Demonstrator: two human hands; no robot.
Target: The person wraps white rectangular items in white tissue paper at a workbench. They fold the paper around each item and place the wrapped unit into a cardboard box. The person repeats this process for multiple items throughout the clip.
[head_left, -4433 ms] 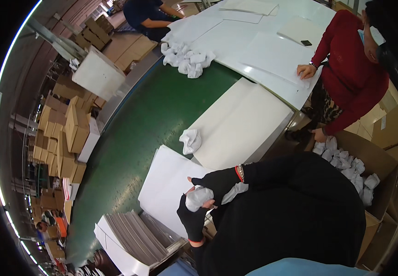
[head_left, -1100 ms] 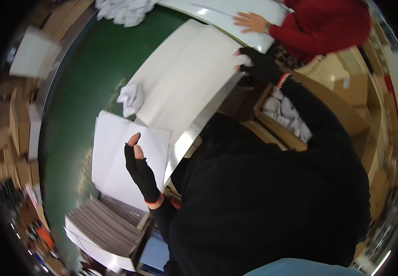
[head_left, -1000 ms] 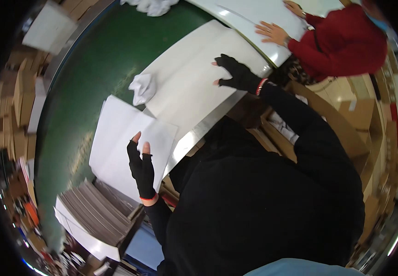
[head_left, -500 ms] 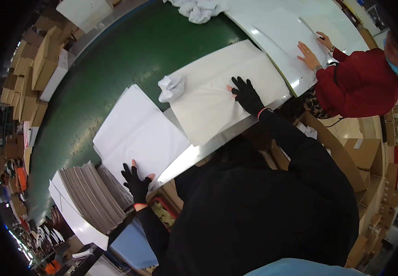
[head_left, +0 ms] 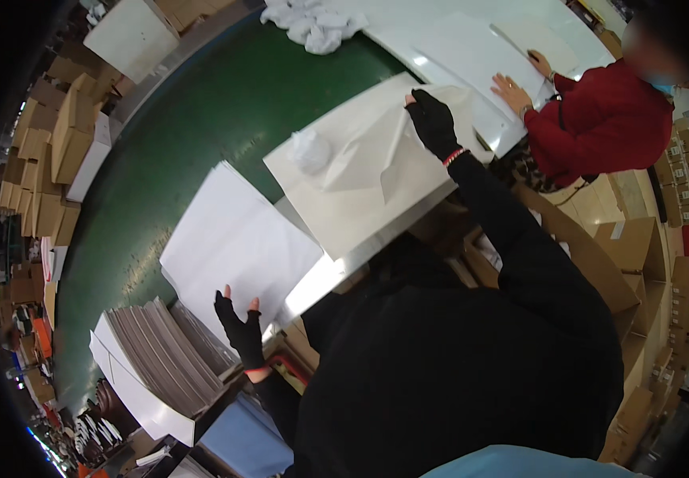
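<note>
At the far left, cardboard boxes (head_left: pixel 66 159) stand piled (too overlapped for a sure count). Nearer, 1 stack of grey-brown boards (head_left: pixel 161 362) shows its many thin edges. Behind stretches 1 green tabletop (head_left: pixel 177 183), and on its near side lies 1 pile of white paper (head_left: pixel 237 239). The left hand (head_left: pixel 241 331), black-gloved with 2 bare fingertips showing, is at the pile's near edge, fingers spread wide.

Just beside that pile lies 1 pile of cream paper (head_left: pixel 321 215). 1 crumpled white bundle (head_left: pixel 310 153) is at its upper left; whether it sits on the top sheet (head_left: pixel 380 151) or partly under it, I cannot tell. At the far end is 1 heap of white bundles (head_left: pixel 317 28). The right hand (head_left: pixel 434 127), also black-gloved, has its fingers narrowed on the cream top sheet, which is raised and creased beneath them.

Farther right, a co-worker's 2 hands (head_left: pixel 513 95) rest at 1 white panel (head_left: pixel 460 40). Below, 1 open cardboard box (head_left: pixel 591 259) is partly hidden by the right arm.
</note>
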